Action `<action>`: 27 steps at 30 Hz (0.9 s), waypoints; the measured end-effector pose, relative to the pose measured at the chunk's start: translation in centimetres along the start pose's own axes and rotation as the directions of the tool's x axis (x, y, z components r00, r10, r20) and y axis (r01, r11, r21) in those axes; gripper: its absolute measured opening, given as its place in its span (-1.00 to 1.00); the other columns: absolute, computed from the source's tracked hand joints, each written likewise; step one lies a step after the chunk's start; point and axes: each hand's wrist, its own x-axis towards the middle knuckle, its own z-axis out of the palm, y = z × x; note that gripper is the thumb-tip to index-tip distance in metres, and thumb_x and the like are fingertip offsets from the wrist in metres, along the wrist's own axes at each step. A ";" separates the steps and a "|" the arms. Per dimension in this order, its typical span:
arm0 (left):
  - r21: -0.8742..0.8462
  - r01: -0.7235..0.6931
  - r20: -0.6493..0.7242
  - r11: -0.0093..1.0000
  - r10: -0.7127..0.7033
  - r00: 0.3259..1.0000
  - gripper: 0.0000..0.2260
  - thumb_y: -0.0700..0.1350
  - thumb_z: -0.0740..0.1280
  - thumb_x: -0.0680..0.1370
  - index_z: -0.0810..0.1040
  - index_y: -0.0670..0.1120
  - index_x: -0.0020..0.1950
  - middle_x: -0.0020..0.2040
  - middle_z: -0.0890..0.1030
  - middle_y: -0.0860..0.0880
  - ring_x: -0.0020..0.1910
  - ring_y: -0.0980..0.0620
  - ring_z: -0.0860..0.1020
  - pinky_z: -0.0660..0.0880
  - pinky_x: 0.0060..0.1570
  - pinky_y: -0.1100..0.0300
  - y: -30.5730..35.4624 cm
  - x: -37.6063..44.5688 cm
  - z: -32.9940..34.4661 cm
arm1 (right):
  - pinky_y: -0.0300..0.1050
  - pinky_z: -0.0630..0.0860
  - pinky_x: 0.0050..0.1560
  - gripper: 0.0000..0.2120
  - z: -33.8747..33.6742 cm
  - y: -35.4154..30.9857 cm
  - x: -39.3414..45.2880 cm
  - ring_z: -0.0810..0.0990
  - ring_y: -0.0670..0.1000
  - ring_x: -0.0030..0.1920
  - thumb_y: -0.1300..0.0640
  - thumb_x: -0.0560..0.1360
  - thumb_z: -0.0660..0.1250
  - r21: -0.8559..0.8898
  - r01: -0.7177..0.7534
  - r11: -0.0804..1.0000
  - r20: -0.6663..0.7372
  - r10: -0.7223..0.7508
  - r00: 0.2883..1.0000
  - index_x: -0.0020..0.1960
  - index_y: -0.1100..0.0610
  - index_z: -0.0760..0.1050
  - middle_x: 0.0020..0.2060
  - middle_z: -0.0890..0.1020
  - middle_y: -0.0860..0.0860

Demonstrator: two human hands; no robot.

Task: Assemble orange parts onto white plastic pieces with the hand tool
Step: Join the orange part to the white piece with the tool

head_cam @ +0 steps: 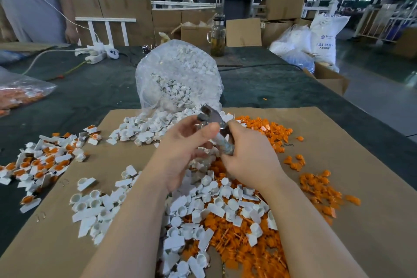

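Note:
A small metal hammer (212, 117) is raised above the cardboard sheet (338, 198). My right hand (250, 158) grips its handle, and my left hand (185, 149) pinches it just under the head. Below both hands lies a heap of loose white plastic pieces (216, 205) mixed with orange parts (266, 248). More orange parts (270, 131) are scattered to the right. On the left lies a pile of white pieces with orange parts in them (42, 162).
A clear bag of white pieces (180, 74) lies open behind the hands. A bag of orange parts (20, 95) is at the far left. A glass bottle (217, 36), a power strip (94, 56), cartons and a standing person (33, 0) are beyond the dark table.

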 end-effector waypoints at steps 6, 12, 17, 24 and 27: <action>-0.047 -0.085 -0.090 0.995 0.081 0.993 -0.81 -0.28 0.55 0.33 0.69 0.00 -0.23 -0.19 0.70 -0.10 -0.34 -0.01 0.65 0.57 -0.36 0.20 -0.5 0.3 -0.1 | -0.17 0.31 -0.04 -0.65 0.0 -0.2 0.2 0.43 -0.05 -0.06 -0.01 0.34 0.36 -0.105 0.092 0.990 -0.025 -0.095 0.995 0.08 0.02 0.39 -0.08 0.51 -0.08; -0.049 -0.092 -0.201 0.995 0.081 0.976 -0.79 -0.05 0.59 0.20 0.71 -0.03 -0.21 -0.24 0.71 -0.07 -0.33 0.04 0.63 0.60 -0.29 0.22 -0.5 0.9 -0.9 | 0.05 0.20 0.44 -0.51 0.3 0.1 0.1 0.44 0.04 0.21 -0.01 0.43 0.36 -0.151 0.031 0.988 -0.012 -0.034 0.999 0.32 -0.02 0.33 0.16 0.54 -0.02; 0.389 -0.139 -0.258 0.911 0.252 0.933 -0.68 0.15 0.51 0.40 0.62 0.07 0.07 -0.12 0.68 0.11 -0.17 0.23 0.62 0.48 -0.26 0.47 -1.2 1.2 -1.3 | -0.17 0.46 -0.37 -0.74 -0.3 1.0 0.0 0.48 -0.11 -0.28 0.02 0.49 0.35 -0.105 -0.255 0.961 -0.177 0.234 0.956 0.13 0.03 0.40 -0.19 0.49 -0.10; 0.850 0.341 -0.474 0.402 0.301 0.827 -0.55 0.19 0.35 0.54 0.48 0.02 0.35 0.35 0.44 -0.16 0.36 -0.23 0.35 0.28 0.33 -0.10 -1.7 1.4 -2.3 | -0.01 0.48 -0.18 -0.58 -1.3 3.7 -0.5 0.55 0.19 -0.07 0.10 0.46 0.36 -0.199 -0.710 0.675 -0.183 0.686 0.704 0.24 0.22 0.34 0.13 0.43 0.18; 0.845 0.417 -0.491 0.334 0.178 0.853 -0.51 0.22 0.28 0.56 0.41 -0.02 0.40 0.41 0.35 -0.21 0.41 -0.26 0.29 0.24 0.36 -0.12 -1.9 1.4 -2.6 | 0.01 0.51 -0.13 -0.53 -1.2 4.3 -0.7 0.57 0.18 -0.03 0.06 0.50 0.31 -0.287 -0.750 0.596 -0.082 0.765 0.639 0.32 0.26 0.30 0.21 0.37 0.19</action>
